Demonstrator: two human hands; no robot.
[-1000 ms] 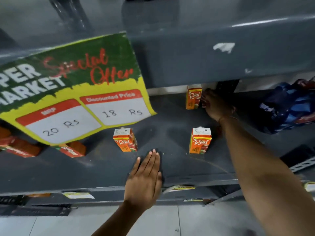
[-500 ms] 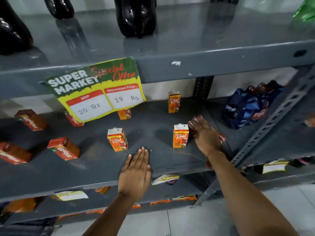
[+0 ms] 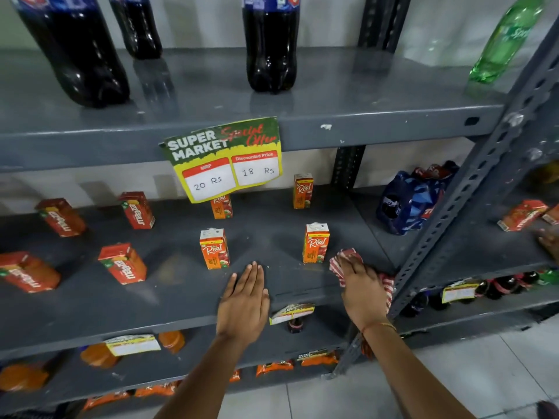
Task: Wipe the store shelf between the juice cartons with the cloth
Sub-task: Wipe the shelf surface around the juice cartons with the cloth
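Observation:
On the grey shelf (image 3: 181,285), four small orange juice cartons stand upright: front left carton (image 3: 214,248), front right carton (image 3: 315,243), back right carton (image 3: 302,191), and back left carton (image 3: 221,207) partly behind the price sign. My left hand (image 3: 244,303) lies flat and open on the shelf's front edge between the two front cartons. My right hand (image 3: 361,290) presses a red-and-white striped cloth (image 3: 343,261) onto the shelf just right of the front right carton.
A green-yellow price sign (image 3: 225,157) hangs from the upper shelf edge. Red cartons (image 3: 122,264) lie tilted at the left. Dark cola bottles (image 3: 269,43) stand above. A blue packet bundle (image 3: 408,201) sits at the back right, beside a perforated upright post (image 3: 447,225).
My right hand with the cloth has slid from the back of the shelf forward to its front right edge. The view has pulled back from the shelf. My left hand stays flat.

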